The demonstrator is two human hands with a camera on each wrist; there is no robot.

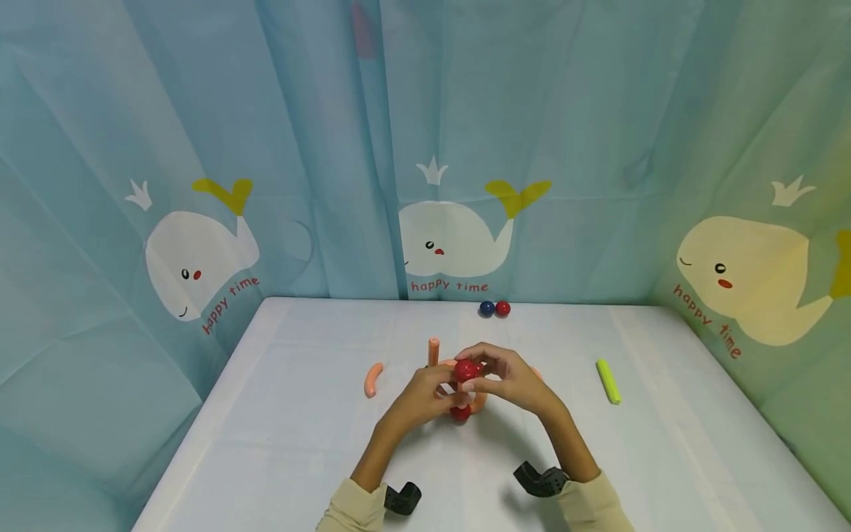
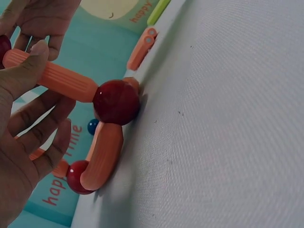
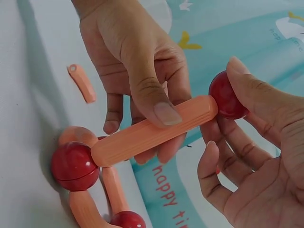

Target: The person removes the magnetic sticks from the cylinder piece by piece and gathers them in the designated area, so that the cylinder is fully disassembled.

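Note:
My left hand [image 1: 422,397] pinches a straight, ribbed orange rod [image 3: 154,128], thumb on top and fingers behind it. At the rod's upper end, a red ball [image 3: 228,95] is held between the thumb and fingers of my right hand [image 1: 515,378]. The rod's lower end meets another red ball [image 3: 75,166]. From that ball, curved orange pieces [image 2: 103,156] run to a further red ball [image 2: 80,176], close over the white table. In the head view both hands overlap much of this structure.
A curved orange piece [image 1: 374,380] lies to the left on the table [image 1: 286,443]. Off to the right is a yellow-green stick [image 1: 608,381]. A blue ball [image 1: 487,309] and a red ball [image 1: 503,309] sit at the back edge, before a whale-print curtain [image 1: 565,244].

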